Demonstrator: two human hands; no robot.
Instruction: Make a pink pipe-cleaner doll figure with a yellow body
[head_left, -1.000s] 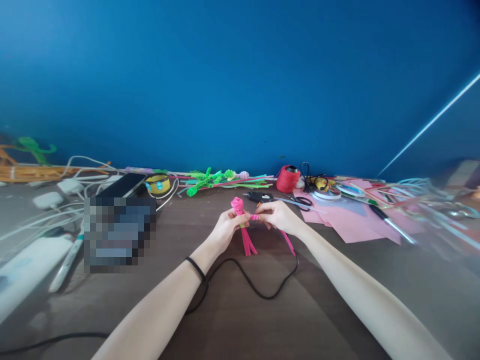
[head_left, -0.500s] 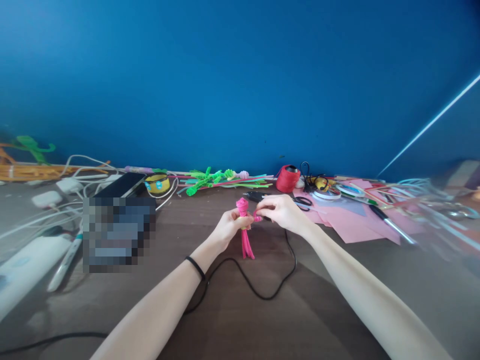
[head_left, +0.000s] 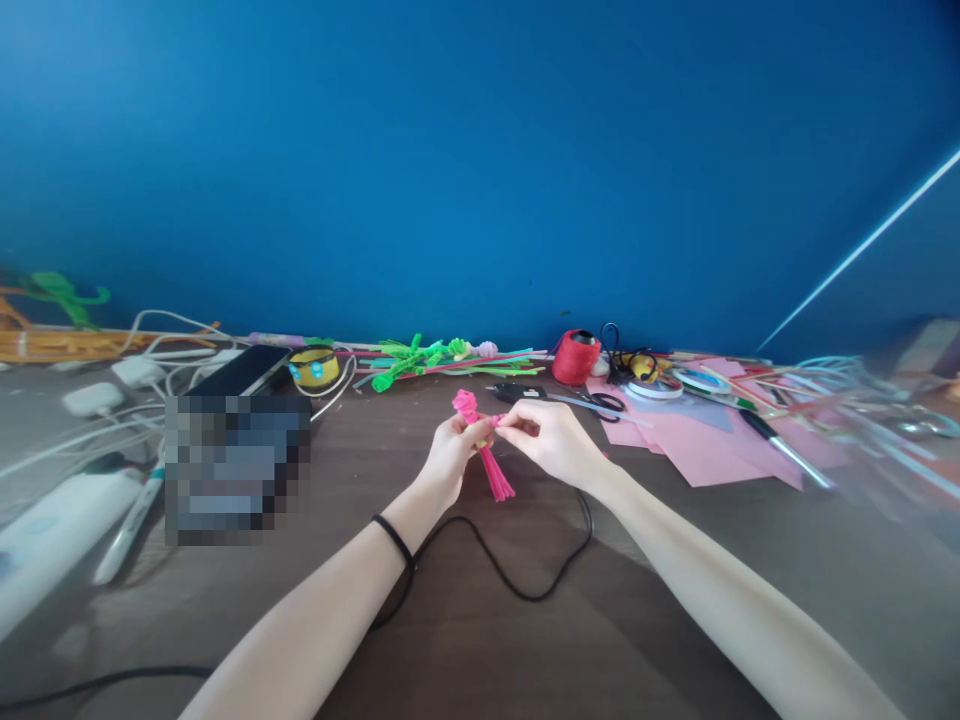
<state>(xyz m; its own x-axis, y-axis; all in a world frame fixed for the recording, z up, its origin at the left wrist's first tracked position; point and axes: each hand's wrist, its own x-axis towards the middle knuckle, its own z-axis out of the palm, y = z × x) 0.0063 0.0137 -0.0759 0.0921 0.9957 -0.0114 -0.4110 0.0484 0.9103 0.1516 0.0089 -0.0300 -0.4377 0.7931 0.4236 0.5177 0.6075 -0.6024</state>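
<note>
Fuzzy pink figure [head_left: 491, 468]: knobbly top [head_left: 465, 402], straight strands [head_left: 499, 485] below. Left hand [head_left: 451, 453], angled inward, grips its middle; right hand [head_left: 551, 435], curled, pinches its side piece [head_left: 496, 421].

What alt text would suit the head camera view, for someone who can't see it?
A person's left hand holds a pink fuzzy figure at a dark table while the right hand pinches it at the side. Nearby lie green fuzzy stems, a red spool and pink paper, before a blue wall.
</note>
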